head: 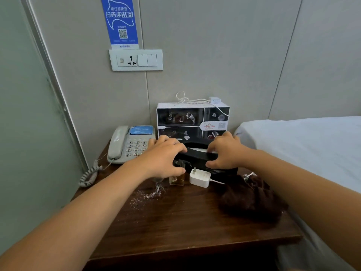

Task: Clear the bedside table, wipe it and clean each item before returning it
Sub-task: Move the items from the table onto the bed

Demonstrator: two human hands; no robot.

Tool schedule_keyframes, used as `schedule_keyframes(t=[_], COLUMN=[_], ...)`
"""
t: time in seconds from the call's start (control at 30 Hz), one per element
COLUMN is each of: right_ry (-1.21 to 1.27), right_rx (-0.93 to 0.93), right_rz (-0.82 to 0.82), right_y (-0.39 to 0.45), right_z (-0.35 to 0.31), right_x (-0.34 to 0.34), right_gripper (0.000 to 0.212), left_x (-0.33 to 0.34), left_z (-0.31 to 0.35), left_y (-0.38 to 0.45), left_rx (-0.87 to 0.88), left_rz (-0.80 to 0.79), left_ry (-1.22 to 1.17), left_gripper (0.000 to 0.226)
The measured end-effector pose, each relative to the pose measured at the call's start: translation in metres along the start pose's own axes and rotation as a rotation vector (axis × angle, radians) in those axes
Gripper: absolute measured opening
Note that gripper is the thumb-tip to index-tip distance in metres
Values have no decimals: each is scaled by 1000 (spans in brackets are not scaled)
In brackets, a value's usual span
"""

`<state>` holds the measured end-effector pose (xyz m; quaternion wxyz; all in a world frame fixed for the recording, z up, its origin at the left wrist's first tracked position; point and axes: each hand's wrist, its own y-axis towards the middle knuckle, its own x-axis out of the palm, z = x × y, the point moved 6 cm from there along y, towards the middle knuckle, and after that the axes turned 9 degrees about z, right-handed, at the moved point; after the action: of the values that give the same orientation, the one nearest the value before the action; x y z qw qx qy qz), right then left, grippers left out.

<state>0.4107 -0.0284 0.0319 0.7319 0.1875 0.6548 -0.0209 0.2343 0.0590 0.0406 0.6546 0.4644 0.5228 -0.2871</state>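
Note:
On the dark wooden bedside table point(175, 227) a black tissue box point(199, 156) stands in front of a white vending box point(192, 119). My left hand point(166, 155) grips the tissue box at its left end, and my right hand point(226, 151) grips its right end. A small glass perfume bottle point(176, 179) with amber liquid sits just under my left hand. Beside it lies a white charger plug point(200, 178) with its cable. A grey telephone point(130, 143) stands at the back left. White crumbs point(150, 194) are scattered on the tabletop.
A dark brown fuzzy cloth point(250, 198) lies on the table's right side. The bed with its white sheet point(312, 145) borders the table on the right. A wall socket panel point(135, 59) and a blue WiFi sign point(120, 22) hang above. A second white adapter point(214, 100) rests on the vending box.

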Motion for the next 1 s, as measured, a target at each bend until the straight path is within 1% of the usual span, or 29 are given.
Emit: schedule_keyframes(t=[0.1, 0.3, 0.47, 0.53, 0.67, 0.8, 0.87, 0.97, 1.0], right_ry=[-31, 60, 60, 71, 20, -6, -9, -7, -12], right_rx=[-35, -49, -32, -19, 4, 47, 86, 170, 203], right_rz=[-6, 61, 123, 147, 170, 159, 144, 141, 138], right_y=[7, 6, 0, -8, -33, -70, -90, -118, -126], right_z=[0, 20, 42, 55, 88, 133, 160, 207, 224], right_x=[1, -10, -46, -63, -93, -113, -121, -131, -132], right_gripper=[45, 43, 44, 43, 41, 32, 32, 30, 29], left_x=[0, -8, -27, -33, -40, -45, -45, -45, -44], left_z=[5, 6, 21, 39, 83, 130, 156, 193, 201], left_y=[19, 34, 41, 51, 82, 121, 138, 155, 159], left_rx=[16, -26, 5, 54, 185, 277, 310, 346, 355], left_rz=[3, -16, 116, 133, 184, 157, 116, 81, 73], left_ry=[-15, -10, -28, -46, 33, 58, 12, -100, -123], left_gripper=[65, 75, 73, 74, 79, 69, 69, 82, 83])
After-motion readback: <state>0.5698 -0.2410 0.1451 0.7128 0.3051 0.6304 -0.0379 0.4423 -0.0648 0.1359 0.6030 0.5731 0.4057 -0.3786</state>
